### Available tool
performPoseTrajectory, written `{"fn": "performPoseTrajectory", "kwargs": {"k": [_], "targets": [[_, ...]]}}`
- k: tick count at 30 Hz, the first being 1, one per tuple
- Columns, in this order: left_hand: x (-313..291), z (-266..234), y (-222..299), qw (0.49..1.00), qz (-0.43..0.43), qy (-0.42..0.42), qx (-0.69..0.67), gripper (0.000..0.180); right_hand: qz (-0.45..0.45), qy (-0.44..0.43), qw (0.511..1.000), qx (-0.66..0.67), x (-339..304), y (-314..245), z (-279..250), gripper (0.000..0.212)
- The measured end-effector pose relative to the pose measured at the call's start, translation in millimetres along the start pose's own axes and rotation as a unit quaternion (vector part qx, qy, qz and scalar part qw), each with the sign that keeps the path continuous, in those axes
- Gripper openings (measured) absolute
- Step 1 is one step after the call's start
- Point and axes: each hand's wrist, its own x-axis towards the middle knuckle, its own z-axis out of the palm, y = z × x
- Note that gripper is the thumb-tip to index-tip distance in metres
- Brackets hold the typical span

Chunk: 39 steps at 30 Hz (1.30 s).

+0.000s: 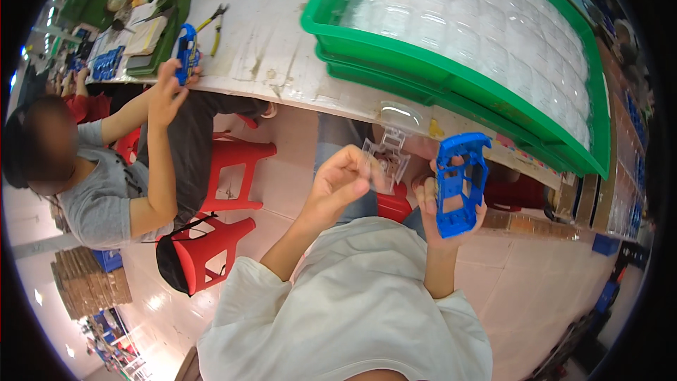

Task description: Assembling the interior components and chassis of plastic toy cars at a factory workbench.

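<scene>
My left hand (pixel 337 187) pinches a clear plastic part (pixel 389 164), a thin see-through piece with frame-like openings, between thumb and fingers. To its right, my right hand (pixel 427 197) grips a blue plastic toy car body shell (pixel 455 223). The shell is held upright with its window openings facing me, and my fingers wrap behind and around its edges. The two parts are apart, both held above my lap in front of the table edge. A curved clear piece (pixel 400 113) is at the table's edge just beyond my left hand.
Stacked green trays (pixel 451 77) full of clear domed plastic pieces fill the table (pixel 282 49) ahead and right. At left, a seated co-worker (pixel 106 197) holds a blue shell (pixel 186 53) near pliers (pixel 216 28). Red stools (pixel 240 169) stand between us. Cardboard (pixel 88 279) is stacked behind.
</scene>
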Motion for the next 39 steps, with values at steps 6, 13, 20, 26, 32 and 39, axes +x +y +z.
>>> {"fn": "performPoseTrajectory", "kwargs": {"k": [6,13,20,26,32,39], "targets": [[3.0,-59.2,20.0,0.983,0.140,-0.042,-0.112,0.015,-0.008,-0.036,0.999,-0.016,-2.8,3.3,-4.4,0.063],[-8.4,-107.9,-2.2,0.966,0.139,0.205,0.078,0.010,0.050,-0.017,0.999,-0.010,-2.8,9.3,-3.3,0.062],[-0.8,-47.0,10.9,0.802,0.363,0.244,0.406,0.010,0.088,-0.056,0.993,-0.062,17.4,22.0,7.0,0.071],[-16.5,10.2,7.4,0.522,0.522,0.007,0.674,0.014,0.062,-0.028,0.995,-0.078,23.0,22.1,20.9,0.072],[-14.5,24.5,-15.7,0.524,0.530,-0.005,0.667,0.016,0.036,-0.011,0.996,-0.087,23.8,22.4,22.4,0.070],[-20.0,26.8,-13.1,0.562,0.462,-0.015,0.686,0.024,-0.001,-0.015,0.994,-0.109,22.7,20.1,20.9,0.069]]}}
